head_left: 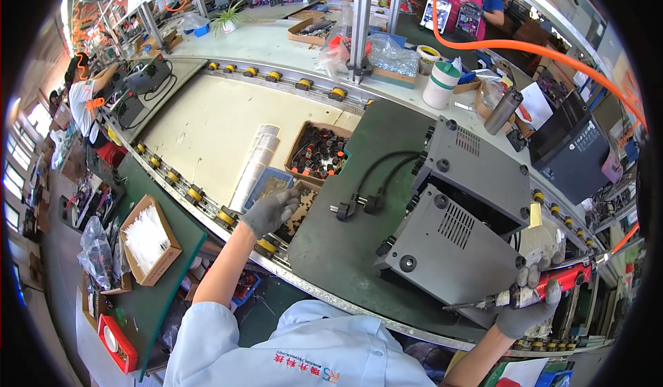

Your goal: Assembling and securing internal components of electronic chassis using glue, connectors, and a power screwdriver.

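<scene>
Head view: gloved left hand [271,211] dips curled fingers into a small-parts tray [302,211] (grasp unclear). Right hand [530,303] grips a red electric screwdriver [525,292] beside grey metal chassis [452,238].

I count two grey metal cases [476,169] lying bottom-up on the one green mat [331,249], the second case [449,249] nearer me. Two black mains plugs [345,209] lie beside them on the mat, the other plug [373,204] just to the right. I see one red power screwdriver [545,287]. Two gloved hands are mine: one left hand [271,211] and one right hand [530,304]. Three open boxes sit by the left hand: one cardboard box of black and red parts [319,152], one small blue tray [268,185], one box of small dark bits [301,211]. One cardboard box of white parts [148,238] stands lower left. One white cup [440,83] and one steel flask [502,111] stand on the table [207,131]. One potted plant [228,20] sits far back.
</scene>
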### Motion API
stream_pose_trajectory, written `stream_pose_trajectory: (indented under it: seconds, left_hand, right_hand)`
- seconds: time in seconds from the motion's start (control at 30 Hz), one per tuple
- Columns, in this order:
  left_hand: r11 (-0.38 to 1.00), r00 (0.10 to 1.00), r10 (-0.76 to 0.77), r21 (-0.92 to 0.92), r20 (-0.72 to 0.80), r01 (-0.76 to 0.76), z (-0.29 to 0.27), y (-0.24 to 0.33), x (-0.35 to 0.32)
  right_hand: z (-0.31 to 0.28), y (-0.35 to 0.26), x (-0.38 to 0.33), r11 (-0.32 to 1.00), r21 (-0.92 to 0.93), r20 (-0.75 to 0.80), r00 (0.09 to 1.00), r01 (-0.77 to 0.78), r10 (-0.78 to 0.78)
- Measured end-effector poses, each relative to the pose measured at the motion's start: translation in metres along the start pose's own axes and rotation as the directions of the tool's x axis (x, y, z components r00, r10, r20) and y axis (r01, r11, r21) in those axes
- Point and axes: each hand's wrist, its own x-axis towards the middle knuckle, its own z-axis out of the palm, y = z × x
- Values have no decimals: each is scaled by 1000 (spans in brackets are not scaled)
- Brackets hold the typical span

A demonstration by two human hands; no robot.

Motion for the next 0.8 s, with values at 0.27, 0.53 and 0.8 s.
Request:
stream_pose_trajectory:
  seconds: [0.27, 0.53, 0.8]
  left_hand:
    - [977, 999, -17, -215, -51, 6, 3, -1, 2]
    - [993, 935, 5, -111, 354, 37, 180, 8, -21]
    - [866, 727, -493, 351, 478, 356, 317, -50, -26]
  right_hand:
    - [-3, -16, 1, 994, 102, 52, 998, 40, -45]
    - [14, -52, 16, 951, 184, 168, 945, 249, -280]
    - [38, -72, 4, 901, 246, 239, 879, 356, -413]
